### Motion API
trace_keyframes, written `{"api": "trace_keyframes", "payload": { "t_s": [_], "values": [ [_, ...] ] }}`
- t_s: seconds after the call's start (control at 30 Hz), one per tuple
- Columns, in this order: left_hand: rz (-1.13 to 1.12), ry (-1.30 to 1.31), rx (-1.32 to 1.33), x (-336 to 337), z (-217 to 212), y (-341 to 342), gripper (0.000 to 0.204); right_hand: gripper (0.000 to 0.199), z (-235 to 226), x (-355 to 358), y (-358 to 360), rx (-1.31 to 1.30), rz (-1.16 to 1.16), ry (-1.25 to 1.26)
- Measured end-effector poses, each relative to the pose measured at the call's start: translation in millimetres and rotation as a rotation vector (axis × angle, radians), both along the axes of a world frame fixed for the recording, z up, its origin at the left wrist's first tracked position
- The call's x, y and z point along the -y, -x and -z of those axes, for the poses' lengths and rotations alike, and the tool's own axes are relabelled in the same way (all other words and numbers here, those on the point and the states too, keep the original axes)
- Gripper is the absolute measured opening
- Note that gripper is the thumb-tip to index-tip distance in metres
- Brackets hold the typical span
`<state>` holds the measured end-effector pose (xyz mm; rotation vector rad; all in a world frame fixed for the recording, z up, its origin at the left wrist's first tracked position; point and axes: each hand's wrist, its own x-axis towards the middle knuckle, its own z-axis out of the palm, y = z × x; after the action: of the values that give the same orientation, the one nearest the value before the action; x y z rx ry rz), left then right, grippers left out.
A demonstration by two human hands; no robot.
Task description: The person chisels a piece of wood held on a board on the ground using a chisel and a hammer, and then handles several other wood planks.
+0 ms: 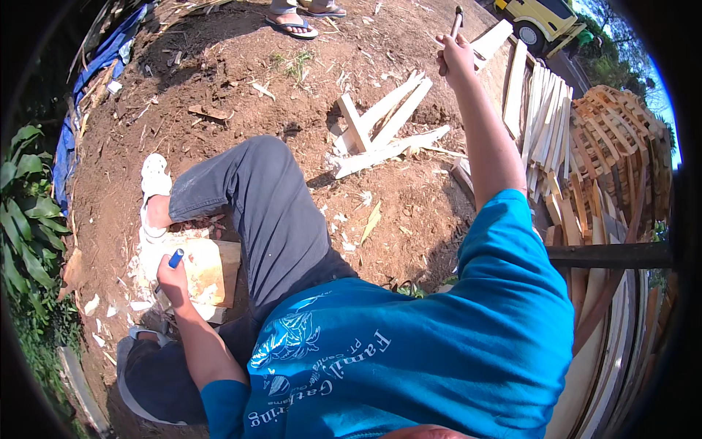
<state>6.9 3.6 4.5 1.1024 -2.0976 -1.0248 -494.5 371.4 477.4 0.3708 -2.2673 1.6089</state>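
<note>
Landmark: pale wood block (208, 274), lying on bare brown soil just below the person's bent left knee. Block is light yellow-tan, roughly squared, with a darker cut face on its right side; white chips and splinters (139, 293) litter the ground to its left.

Left hand (174, 282): fingers curled shut around a tool with a blue handle (176, 257). Only the handle end shows above the fist; the working end is hidden. The hand sits against the left edge of the block. Left forearm runs from the lower middle of the view up to the block, elbow bent, wrist roughly straight.

Right hand (455, 57): closed in a fist around a thin dark handle (456, 22), raised high, far above and right of the block. The head of this tool is cut short by the view's edge; its kind cannot be told. Right arm is extended upward and nearly straight from the blue sleeve.

Around: a loose heap of split pale sticks (387, 124) lies on the soil up and right of the block. Stacked wooden slats (585, 139) fill the far right. A white sandal (153, 183) is on the foot just above the block. Another person's feet in flip-flops (292, 23) stand at the top, well apart from the block.
</note>
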Motion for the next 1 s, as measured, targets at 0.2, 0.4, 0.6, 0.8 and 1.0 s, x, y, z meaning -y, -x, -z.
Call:
{"api": "trace_keyframes", "payload": {
  "t_s": [0.2,0.4,0.6,0.8,1.0],
  "values": [
    [-0.001,0.007,0.065,3.2,9.8,-3.5,0.024,0.018,-91.6,-78.4,19.7,-0.071,0.119,0.203],
    [0.011,0.024,0.03,3.6,18.3,-11.6,0.025,0.027,-131.9,-77.2,30.0,-0.082,0.049,0.21],
    [-0.029,-0.055,0.095,5.8,20.1,-7.6,0.03,0.029,-103.5,-22.1,2.0,-0.259,0.041,0.173],
    [-0.061,-0.089,0.334,-4.9,-29.5,-17.6,0.021,0.018,99.4,93.0,-130.3,0.349,-0.705,0.398],
    [-0.033,-0.167,0.348,2.4,-11.9,-17.5,0.024,0.027,251.9,191.2,-311.0,0.943,-0.778,0.232]
  ]
}}
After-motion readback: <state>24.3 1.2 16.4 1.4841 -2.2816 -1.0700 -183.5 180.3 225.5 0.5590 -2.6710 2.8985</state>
